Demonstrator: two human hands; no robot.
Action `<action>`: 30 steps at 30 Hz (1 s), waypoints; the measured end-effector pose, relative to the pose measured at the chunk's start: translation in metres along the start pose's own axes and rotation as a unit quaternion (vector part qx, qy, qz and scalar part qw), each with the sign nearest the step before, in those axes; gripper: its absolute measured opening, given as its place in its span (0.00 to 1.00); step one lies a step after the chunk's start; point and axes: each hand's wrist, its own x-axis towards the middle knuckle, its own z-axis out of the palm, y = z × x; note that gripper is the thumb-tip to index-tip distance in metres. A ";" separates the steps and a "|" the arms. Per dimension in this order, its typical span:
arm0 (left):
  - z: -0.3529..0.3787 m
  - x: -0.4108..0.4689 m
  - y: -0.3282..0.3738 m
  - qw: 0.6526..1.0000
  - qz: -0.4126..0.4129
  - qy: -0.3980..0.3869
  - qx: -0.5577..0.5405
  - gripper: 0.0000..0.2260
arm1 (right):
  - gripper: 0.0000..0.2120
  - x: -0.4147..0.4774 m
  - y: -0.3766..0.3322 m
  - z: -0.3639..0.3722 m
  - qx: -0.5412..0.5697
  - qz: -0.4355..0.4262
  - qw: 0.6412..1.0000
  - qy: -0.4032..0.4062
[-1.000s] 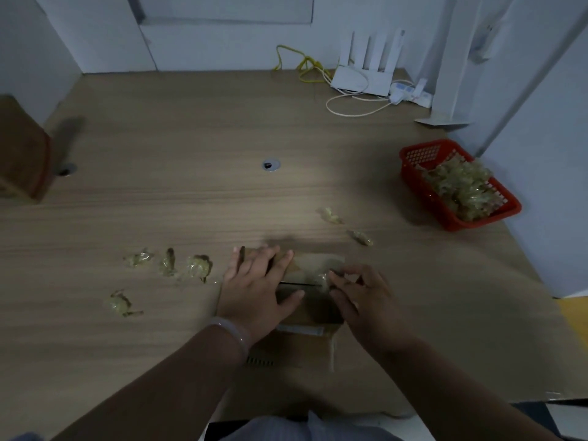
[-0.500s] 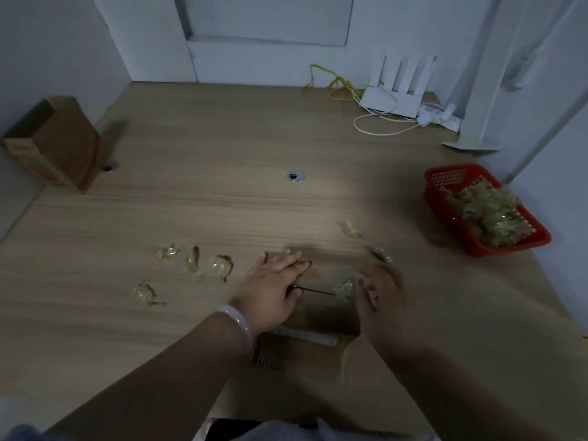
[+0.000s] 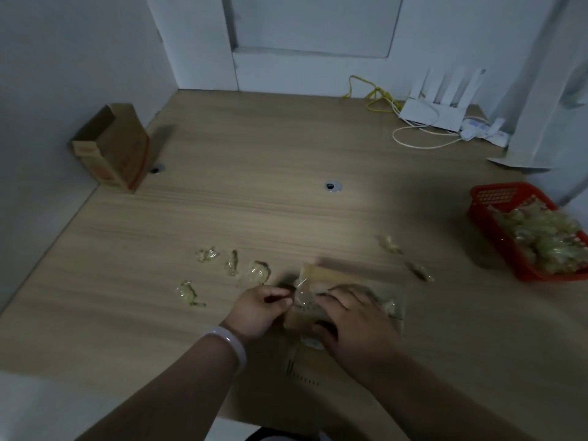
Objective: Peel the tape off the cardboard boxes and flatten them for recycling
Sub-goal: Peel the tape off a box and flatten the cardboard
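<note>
A small flattened cardboard box (image 3: 337, 276) lies on the wooden table (image 3: 254, 211) near the front edge. My left hand (image 3: 259, 310) pinches a crumpled strip of clear tape (image 3: 302, 297) at the box's left end. My right hand (image 3: 353, 319) rests on top of the box with its fingers curled, fingertips at the same tape; the box's middle is hidden under it. Several balled-up tape scraps (image 3: 232, 265) lie to the left of the box and two more scraps (image 3: 389, 245) to its right.
An open cardboard box (image 3: 111, 144) stands at the far left by the wall. A red basket (image 3: 496, 198) full of tape waste sits at the right edge. A white router (image 3: 439, 103) with cables stands at the back right. A cable hole (image 3: 333, 186) marks mid-table.
My left hand went from pressing flat on the box to pinching the tape at its left end. My right hand shifted left onto the box. The view swung left, bringing the far box in.
</note>
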 end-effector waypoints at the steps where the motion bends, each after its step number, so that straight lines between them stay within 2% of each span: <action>1: -0.002 0.001 -0.001 1.000 -0.001 -0.014 0.001 0.05 | 0.27 0.001 -0.006 0.000 -0.004 0.010 1.000 0.002; 2: -0.003 0.003 -0.001 1.000 0.000 -0.017 0.007 0.02 | 0.28 0.000 -0.012 0.000 -0.008 0.018 1.000 -0.001; 5: -0.008 0.009 -0.006 0.998 0.023 -0.024 0.058 0.08 | 0.29 -0.002 -0.022 0.006 -0.013 0.032 0.999 -0.015; 11: -0.020 0.019 -0.007 0.995 0.046 -0.058 0.073 0.03 | 0.27 -0.008 -0.021 0.015 0.006 0.060 0.998 0.029; 16: -0.025 0.024 -0.006 0.986 0.093 -0.061 0.121 0.04 | 0.25 -0.005 -0.026 0.021 0.006 0.080 0.994 0.075; 21: -0.025 0.023 -0.003 0.992 0.049 -0.086 0.080 0.05 | 0.26 -0.007 -0.028 0.025 0.011 0.084 0.993 0.083; 24: -0.027 0.021 0.000 0.988 0.095 -0.054 0.111 0.04 | 0.25 -0.006 -0.028 0.026 0.012 0.087 0.991 0.096; 27: -0.029 0.023 0.005 0.989 0.113 -0.027 0.093 0.01 | 0.25 -0.005 -0.026 0.028 0.014 0.083 0.991 0.104; 30: -0.032 0.024 0.010 0.991 0.109 -0.051 0.063 0.12 | 0.25 -0.006 -0.024 0.030 0.022 0.081 0.991 0.105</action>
